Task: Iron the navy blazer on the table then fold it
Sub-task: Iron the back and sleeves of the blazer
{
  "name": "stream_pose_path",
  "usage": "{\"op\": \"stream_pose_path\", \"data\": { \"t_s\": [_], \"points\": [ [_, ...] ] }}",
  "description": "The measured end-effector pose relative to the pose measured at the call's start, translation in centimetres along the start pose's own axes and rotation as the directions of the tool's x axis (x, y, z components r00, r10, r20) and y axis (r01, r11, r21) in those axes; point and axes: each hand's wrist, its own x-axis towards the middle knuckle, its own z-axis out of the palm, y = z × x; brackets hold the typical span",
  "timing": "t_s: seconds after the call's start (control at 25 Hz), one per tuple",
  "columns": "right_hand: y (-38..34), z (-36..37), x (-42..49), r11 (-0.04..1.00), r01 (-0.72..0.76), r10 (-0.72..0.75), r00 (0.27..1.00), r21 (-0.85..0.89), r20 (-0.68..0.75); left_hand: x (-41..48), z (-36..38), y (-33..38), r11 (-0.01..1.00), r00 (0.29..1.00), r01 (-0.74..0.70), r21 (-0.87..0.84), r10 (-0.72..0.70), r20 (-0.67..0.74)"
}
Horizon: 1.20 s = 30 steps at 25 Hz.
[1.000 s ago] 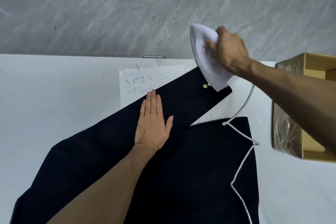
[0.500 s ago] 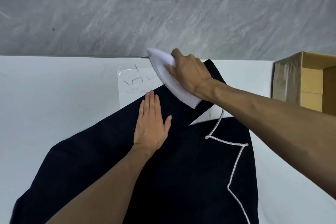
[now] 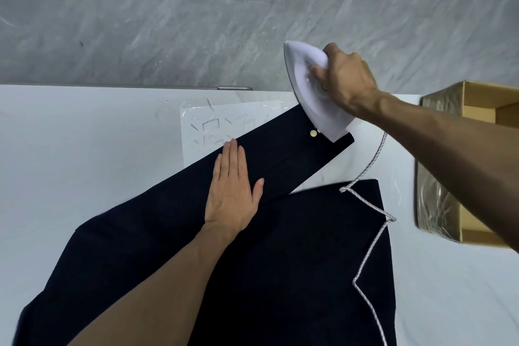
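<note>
The dark navy cloth blazer point(image 3: 280, 261) lies spread flat on the white surface point(image 3: 84, 149), with one long sleeve point(image 3: 280, 166) stretched out diagonally from its body toward the far edge. The left hand point(image 3: 233, 194) is open, palm down and fingers straight, pressing on the middle of that sleeve. The right hand point(image 3: 345, 78) is closed around the handle of a white, pointed clothes iron point(image 3: 309, 93) at the cuff end of the blazer's sleeve, just beyond two small brass buttons point(image 3: 313, 134). The iron is tipped up with its nose raised, so only its rear end meets the cuff. Its braided grey-and-white cord point(image 3: 370, 247) trails in kinks across the blazer's right side. A taped-down sheet of white paper point(image 3: 202, 126) shows from under the sleeve's far side, and an open brown cardboard box point(image 3: 438, 177) stands to the right of the blazer, apart from it.

By my reading, the work is in the ironing stage, on this sleeve at its cuff. The sleeve looks smooth along its visible length. How much of the blazer's body has been pressed cannot be told. The blazer lies open and unfolded, so all the folding is left.
</note>
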Motion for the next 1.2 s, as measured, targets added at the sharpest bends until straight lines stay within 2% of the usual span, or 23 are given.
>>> {"op": "stream_pose_path", "data": {
  "t_s": [0.24,0.32,0.44,0.64,0.72,0.8,0.88,1.0,1.2],
  "points": [
    [0.5,-1.7,-0.2,0.997,-0.051,0.052,0.999,0.056,-0.016,0.0,0.1,0.1,1.0,1.0,0.009,-0.003,-0.009,0.029],
    [0.2,-2.6,-1.7,0.991,-0.041,0.048,0.997,0.124,-0.055,-0.1,0.1,-0.1,1.0,1.0,0.009,-0.018,-0.008,0.022],
    [0.0,-3.9,-5.5,0.944,-0.055,0.094,0.99,0.325,-0.107,0.0,-0.4,-0.2,0.996,1.0,0.013,-0.084,-0.012,0.016],
    [0.6,-6.0,-13.0,0.875,-0.123,0.198,0.974,0.467,-0.114,-2.0,-3.9,-1.5,0.926,0.999,-0.034,-0.377,0.047,0.027],
    [0.8,-5.8,-15.6,0.847,-0.169,0.231,0.971,0.504,-0.064,-4.7,-5.9,-2.6,0.949,0.987,-0.092,-0.301,0.126,0.097],
    [0.8,-4.9,-18.2,0.83,-0.227,0.267,0.964,0.51,-0.006,-8.0,-6.8,-2.9,0.985,0.945,-0.167,-0.05,0.175,0.276],
    [0.9,-3.7,-20.2,0.817,-0.253,0.275,0.961,0.518,0.036,-10.0,-6.1,-2.3,0.97,0.929,-0.19,0.153,0.127,0.347],
    [1.4,-2.2,-22.1,0.793,-0.28,0.292,0.954,0.542,0.067,-9.4,-5.4,-0.9,0.977,0.951,-0.173,0.126,0.133,0.278],
    [2.8,-2.9,-23.4,0.781,-0.25,0.272,0.961,0.572,0.048,-5.4,-8.9,-0.8,0.989,1.0,0.024,-0.143,-0.021,0.022]
  ]
}}
